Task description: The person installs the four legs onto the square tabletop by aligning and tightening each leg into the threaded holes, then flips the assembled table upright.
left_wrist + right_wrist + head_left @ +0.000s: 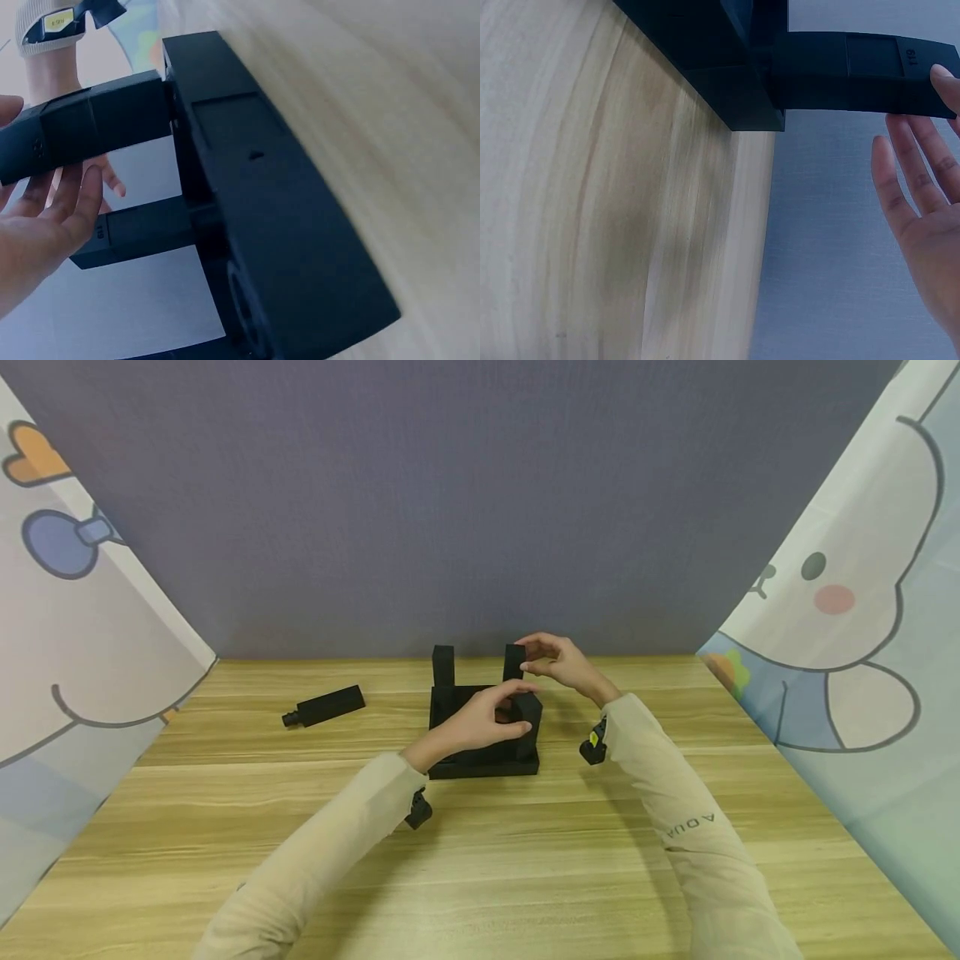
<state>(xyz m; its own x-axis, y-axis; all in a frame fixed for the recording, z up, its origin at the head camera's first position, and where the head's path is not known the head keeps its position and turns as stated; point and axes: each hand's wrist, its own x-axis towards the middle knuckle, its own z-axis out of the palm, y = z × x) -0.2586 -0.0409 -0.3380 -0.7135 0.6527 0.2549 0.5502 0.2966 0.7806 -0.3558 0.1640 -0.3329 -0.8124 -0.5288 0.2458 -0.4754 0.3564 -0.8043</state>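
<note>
Frame (483,769), black, rectangular: on the wooden table (487,877), close to the grey panel (472,510), in front of both arms. Round rim visible inside the base in the left wrist view.

Front-right post (529,717), black, square-sided: upright, lower end meeting the base. Small marking near its top, too dim to read.

Back-right post (513,662), black: upright at the far right corner. Recessed face with small digits near the top, in the right wrist view.

Back-left post (443,667), black: upright at the far left corner, apart from both hands.

Left hand (478,720): reaching across the frame, thumb and fingers clamped on the upper part of the front-right post from opposite sides; its wrist and palm hide part of the base.

Right hand (561,663): at the top of the back-right post, thumb on one face, fingertips against another, pinching it; outermost finger spread away from the others.

Loose bar (330,706), black, with narrower stepped end: lying on the table left of the frame, well apart from it, stepped end towards the left.

Sleeves (693,835): pale, two; lettering on the right one.

Printed curtains (862,610): cartoon figures, both sides.
</note>
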